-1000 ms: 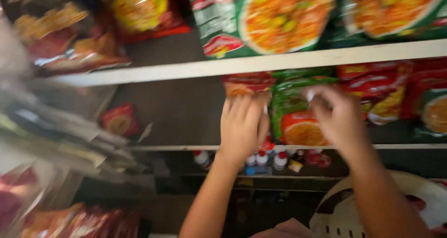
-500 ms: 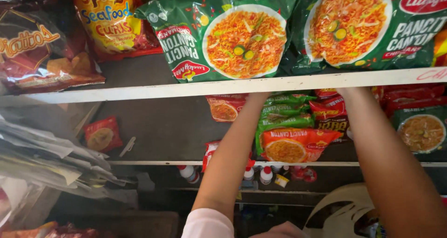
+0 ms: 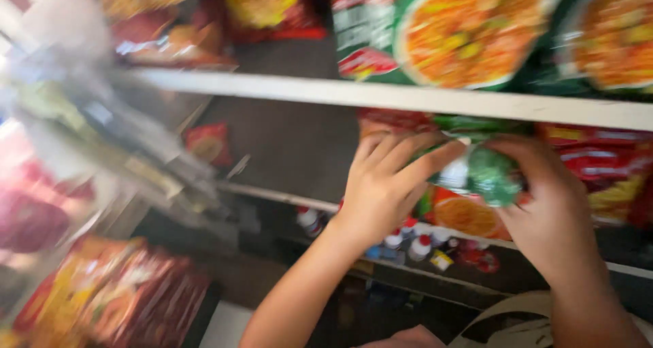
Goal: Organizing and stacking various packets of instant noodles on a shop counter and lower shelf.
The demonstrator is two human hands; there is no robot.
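The white shelf board (image 3: 408,97) runs across the upper half of the frame, sloping slightly down to the right. Above it, at upper centre and upper right, stand large green noodle packs (image 3: 435,35) printed with an orange dish. Below it, at right, red and green packs (image 3: 598,164) are stacked on the lower shelf.

At centre right, both hands grasp a green packet (image 3: 486,174). Motion blur obscures its outline; the long axis appears roughly horizontal, one end toward each hand. The right hand (image 3: 551,212) closes on the packet's right end, fingers curled over it. The left hand (image 3: 384,185) lies with fingers extended up and to the right, fingertips on the left end. Small red-capped bottles (image 3: 408,242) stand below the left hand.
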